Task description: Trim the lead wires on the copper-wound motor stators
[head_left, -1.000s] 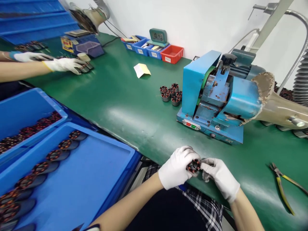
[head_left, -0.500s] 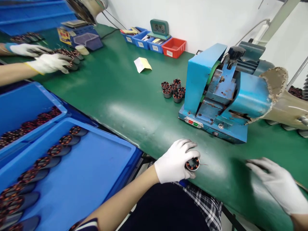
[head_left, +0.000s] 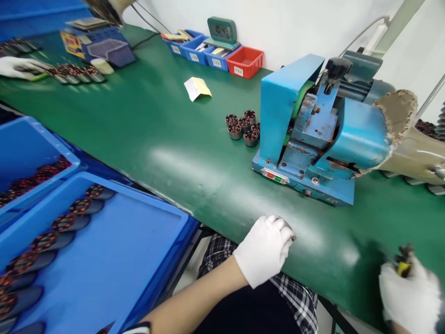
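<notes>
My left hand point(head_left: 264, 253), in a white glove, is closed around a small motor stator near the front edge of the green table. Its fingers cover nearly all of the stator; only a dark bit shows at the fingertips. At the lower right my right hand point(head_left: 410, 294), also gloved and smeared by motion, grips yellow-handled pliers point(head_left: 403, 268) with a dark head pointing up. The two hands are well apart. Beyond my left hand, a group of copper-wound stators point(head_left: 244, 123) stands on the table beside a blue machine point(head_left: 278, 111).
To my left, a blue tray point(head_left: 153, 197) carries a row of larger stators, with another blue bin point(head_left: 74, 162) behind it. Small parts bins point(head_left: 245, 65), a clock point(head_left: 221, 30) and folded paper point(head_left: 197, 88) sit farther back. A co-worker's gloved hand point(head_left: 19, 67) works at far left.
My left hand has turned over the stator, hiding its windings. My right hand, empty-looking before, has moved lower right and now holds the pliers. The view has shifted slightly.
</notes>
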### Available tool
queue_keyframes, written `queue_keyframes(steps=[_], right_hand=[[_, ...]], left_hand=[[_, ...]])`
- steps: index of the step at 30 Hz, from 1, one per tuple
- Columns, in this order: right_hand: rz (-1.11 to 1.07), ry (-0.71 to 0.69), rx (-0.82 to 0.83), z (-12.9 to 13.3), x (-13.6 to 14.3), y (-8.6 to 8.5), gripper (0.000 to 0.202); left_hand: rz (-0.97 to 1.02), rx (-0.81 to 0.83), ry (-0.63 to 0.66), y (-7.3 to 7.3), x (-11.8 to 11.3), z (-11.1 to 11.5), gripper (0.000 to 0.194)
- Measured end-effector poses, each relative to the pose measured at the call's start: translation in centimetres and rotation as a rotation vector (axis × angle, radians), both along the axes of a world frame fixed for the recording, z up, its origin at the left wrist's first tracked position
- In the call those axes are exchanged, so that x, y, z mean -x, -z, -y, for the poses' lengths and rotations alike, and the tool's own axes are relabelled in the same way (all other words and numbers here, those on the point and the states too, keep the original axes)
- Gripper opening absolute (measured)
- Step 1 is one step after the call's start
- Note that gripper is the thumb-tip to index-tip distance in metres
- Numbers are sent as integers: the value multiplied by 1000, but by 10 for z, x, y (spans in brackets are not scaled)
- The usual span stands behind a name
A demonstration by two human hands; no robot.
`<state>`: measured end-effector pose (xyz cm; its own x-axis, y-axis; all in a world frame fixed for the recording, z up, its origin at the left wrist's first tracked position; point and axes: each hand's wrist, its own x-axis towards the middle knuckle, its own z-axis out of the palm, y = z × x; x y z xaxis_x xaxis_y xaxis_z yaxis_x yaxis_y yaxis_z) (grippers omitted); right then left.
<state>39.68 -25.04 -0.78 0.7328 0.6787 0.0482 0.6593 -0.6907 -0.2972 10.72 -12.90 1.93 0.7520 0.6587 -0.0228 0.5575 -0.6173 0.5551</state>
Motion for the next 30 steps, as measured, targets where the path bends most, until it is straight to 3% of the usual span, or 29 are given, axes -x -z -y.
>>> queue_keyframes(steps=[1,5,8,13,18,21,25,30], right_hand=[[-186,68,41,-5,24,-7,53],[-1255,-37,43,-28,111,-34,46],[-1598,-81,109,-39,141,-46,44],[-1459,-208,109,-38,147,-39,41],[-1282,-103,1,-29,153,-15,47],[-1365,-39,-61,-26,155,-8,51],[-1575,51,-149,-29,155,-18,50],[-1750,152,-323,-41,159,-29,37]], left_hand=[[-9,1,-3,0,0,0,14],[-25,12,-6,-1,-1,-2,12],[-36,15,10,0,-1,-3,12],[-36,1,-2,2,0,-2,12],[-31,-18,8,3,0,-2,11],[-20,-30,18,2,2,-2,10],[11,-91,5,8,-1,1,8],[192,-240,-147,15,-3,1,8]])
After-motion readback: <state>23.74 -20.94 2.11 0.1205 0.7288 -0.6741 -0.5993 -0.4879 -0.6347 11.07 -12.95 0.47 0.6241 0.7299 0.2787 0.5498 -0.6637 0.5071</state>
